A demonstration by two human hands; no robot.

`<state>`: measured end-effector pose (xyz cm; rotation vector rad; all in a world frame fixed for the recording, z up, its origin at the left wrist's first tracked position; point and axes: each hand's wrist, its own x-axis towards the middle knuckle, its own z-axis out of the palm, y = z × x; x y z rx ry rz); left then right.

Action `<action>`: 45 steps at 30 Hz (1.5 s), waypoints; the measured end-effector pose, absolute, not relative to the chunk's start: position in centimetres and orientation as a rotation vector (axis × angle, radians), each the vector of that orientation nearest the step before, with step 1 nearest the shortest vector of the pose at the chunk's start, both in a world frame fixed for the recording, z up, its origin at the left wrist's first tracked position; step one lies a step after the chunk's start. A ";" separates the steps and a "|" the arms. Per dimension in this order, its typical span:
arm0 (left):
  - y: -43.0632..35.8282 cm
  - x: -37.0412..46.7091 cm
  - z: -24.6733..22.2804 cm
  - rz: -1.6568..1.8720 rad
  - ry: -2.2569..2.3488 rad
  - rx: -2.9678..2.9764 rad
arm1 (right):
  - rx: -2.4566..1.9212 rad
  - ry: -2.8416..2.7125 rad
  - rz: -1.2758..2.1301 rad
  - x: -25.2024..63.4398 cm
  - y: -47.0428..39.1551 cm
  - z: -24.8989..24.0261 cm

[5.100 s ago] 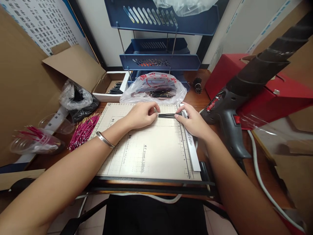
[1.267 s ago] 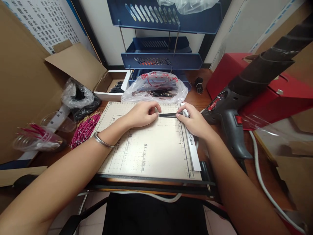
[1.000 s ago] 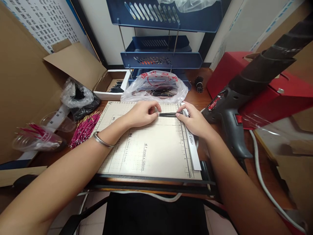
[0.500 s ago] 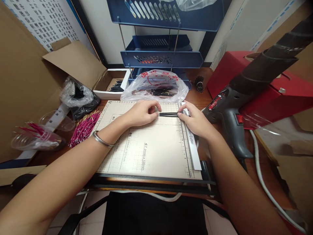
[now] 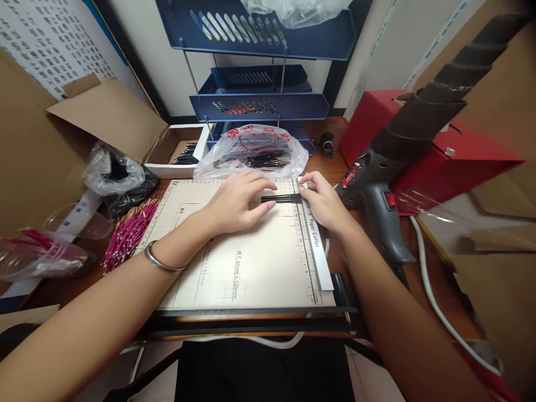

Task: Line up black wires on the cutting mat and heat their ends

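Observation:
A small bundle of thin black wires point(image 5: 282, 199) lies crosswise near the far end of a cream paper cutter board point(image 5: 259, 240). My right hand point(image 5: 325, 206) pinches the bundle's right end, beside the white strip point(image 5: 320, 262) marked "Paper Cutter". At the other end, my left hand point(image 5: 238, 204) rests over the board with thumb and fingers spread apart. The wires' left tips lie between that thumb and forefinger, not gripped. A metal bangle point(image 5: 157, 259) circles my left wrist. My right fingertips partly hide the wires' right ends.
Behind the board sits a plastic bag point(image 5: 255, 145) holding black wires. Magenta wires point(image 5: 130, 231) lie in a pile at left, near an open cardboard box point(image 5: 121, 120). A heat gun point(image 5: 387, 195) and a red box point(image 5: 444, 148) stand at right. Blue shelves point(image 5: 259, 106) rise behind.
My left hand has opened, its thumb and fingers parting at the wires' left end. My right hand keeps its pinch. The whole view has shifted, so the scene sits further left.

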<state>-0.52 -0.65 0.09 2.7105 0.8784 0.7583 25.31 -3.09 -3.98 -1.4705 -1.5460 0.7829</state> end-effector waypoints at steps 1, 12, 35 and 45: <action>-1.0 -0.3 0.1 0.739 0.831 2.735 | -1.477 -1.530 0.791 25.3 -3.0 -4.0; -1.9 -0.3 0.6 0.246 0.740 2.767 | -1.451 -1.714 0.712 24.6 -3.8 -2.0; -2.0 -0.3 0.4 0.132 0.658 2.814 | -1.336 -1.511 0.850 24.4 -4.0 -2.2; -1.9 -0.4 0.3 0.151 0.633 2.797 | -1.304 -1.517 0.654 23.8 -3.8 -2.9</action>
